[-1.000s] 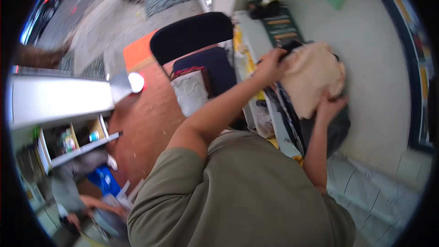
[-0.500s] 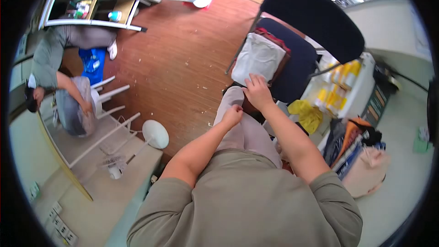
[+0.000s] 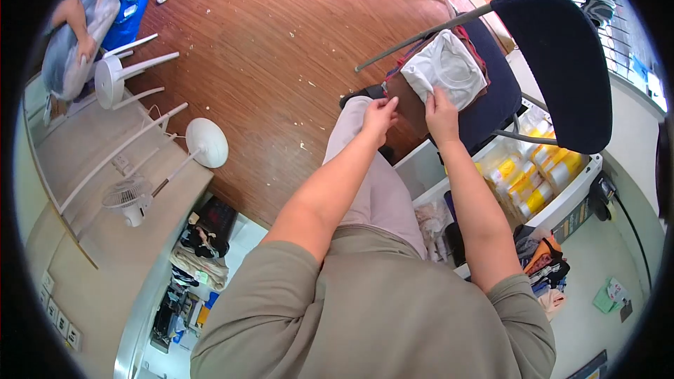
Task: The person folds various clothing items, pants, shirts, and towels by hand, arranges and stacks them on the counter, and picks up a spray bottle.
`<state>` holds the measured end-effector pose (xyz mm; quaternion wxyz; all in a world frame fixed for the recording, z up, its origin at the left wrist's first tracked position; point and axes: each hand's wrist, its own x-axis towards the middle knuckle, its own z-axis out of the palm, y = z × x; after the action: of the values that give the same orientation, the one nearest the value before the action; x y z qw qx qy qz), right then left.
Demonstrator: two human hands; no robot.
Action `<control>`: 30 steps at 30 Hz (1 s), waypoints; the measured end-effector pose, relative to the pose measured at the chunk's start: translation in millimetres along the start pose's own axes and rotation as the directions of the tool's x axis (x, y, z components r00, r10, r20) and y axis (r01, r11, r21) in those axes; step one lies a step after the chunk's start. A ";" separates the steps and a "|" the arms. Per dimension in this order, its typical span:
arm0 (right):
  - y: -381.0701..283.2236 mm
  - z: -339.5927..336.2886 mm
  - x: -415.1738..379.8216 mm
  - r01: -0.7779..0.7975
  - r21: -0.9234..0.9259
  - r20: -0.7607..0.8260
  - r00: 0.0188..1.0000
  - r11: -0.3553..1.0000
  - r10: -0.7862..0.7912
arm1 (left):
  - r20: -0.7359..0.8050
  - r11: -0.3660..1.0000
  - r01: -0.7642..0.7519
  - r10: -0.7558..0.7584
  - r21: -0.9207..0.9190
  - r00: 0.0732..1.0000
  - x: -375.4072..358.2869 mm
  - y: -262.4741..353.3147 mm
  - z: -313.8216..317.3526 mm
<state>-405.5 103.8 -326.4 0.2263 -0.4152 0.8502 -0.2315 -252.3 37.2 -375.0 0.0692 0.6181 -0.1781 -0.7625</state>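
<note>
A folded white shirt [image 3: 449,67] with a round neckline lies on top of a folded brown garment [image 3: 407,98], both on the dark seat [image 3: 495,88] of a chair. My right hand [image 3: 442,119] pinches the near edge of the white shirt, its thumb on top. To the left, my left hand [image 3: 379,123] is closed at the near left edge of the brown garment, fingertips pressed together on the cloth. Some red fabric [image 3: 467,34] shows behind the white shirt. The undersides of both folded pieces are hidden.
Right of my legs, a white drawer [image 3: 593,168] holds several yellow-and-white packets [image 3: 530,175]. The chair's dark backrest [image 3: 554,70] rises behind the seat. At left are an upturned white stool [image 3: 109,81], a small fan [image 3: 130,196] and another person's hand [image 3: 86,49] on a plastic-wrapped bundle.
My left hand has moved from above my lap to the brown garment's edge. My right fingers, spread before, now pinch the white shirt. The view has turned, showing more of the packets.
</note>
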 end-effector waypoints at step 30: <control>-12.2 9.2 -15.2 -0.155 0.146 -0.163 0.970 0.977 0.179 | 0.448 0.184 -0.626 0.552 0.758 0.704 14.3 83.2 45.7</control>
<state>-384.5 107.6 -323.7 0.1962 -0.3041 0.8815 -0.3032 -309.3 -36.1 -350.5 0.0229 0.4142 -0.7661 -0.4909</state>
